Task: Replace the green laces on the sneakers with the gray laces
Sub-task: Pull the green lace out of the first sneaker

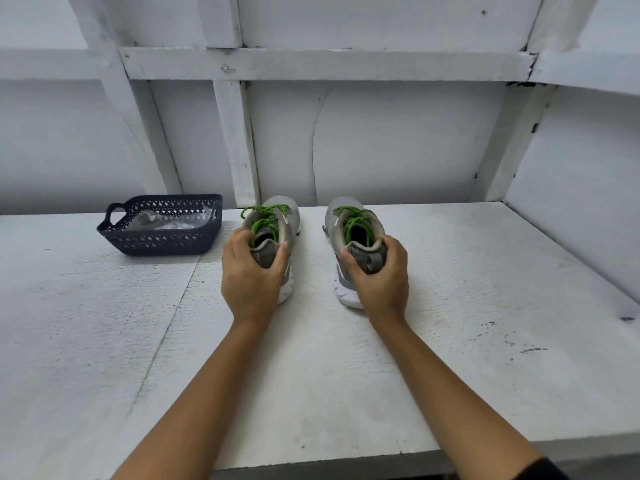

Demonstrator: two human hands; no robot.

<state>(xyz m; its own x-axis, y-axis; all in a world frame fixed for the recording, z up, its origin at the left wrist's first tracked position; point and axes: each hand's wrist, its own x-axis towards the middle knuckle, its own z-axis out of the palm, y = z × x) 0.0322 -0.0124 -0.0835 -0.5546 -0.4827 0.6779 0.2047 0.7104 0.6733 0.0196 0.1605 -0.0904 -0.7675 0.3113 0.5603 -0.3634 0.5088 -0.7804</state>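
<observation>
Two hands' fingers (pixel 349 254) curled closed around heels of green-laced sneakers (pixel 356 230).

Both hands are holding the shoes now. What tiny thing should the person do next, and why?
Probably let go of the right sneaker and start loosening the green lace on the left sneaker. Both hands, left and right, only grip the heels, and both shoes are still laced green.

Left hand (pixel 251 271) and right hand (pixel 377 275) outstretched, fingers curled in grip.
</observation>
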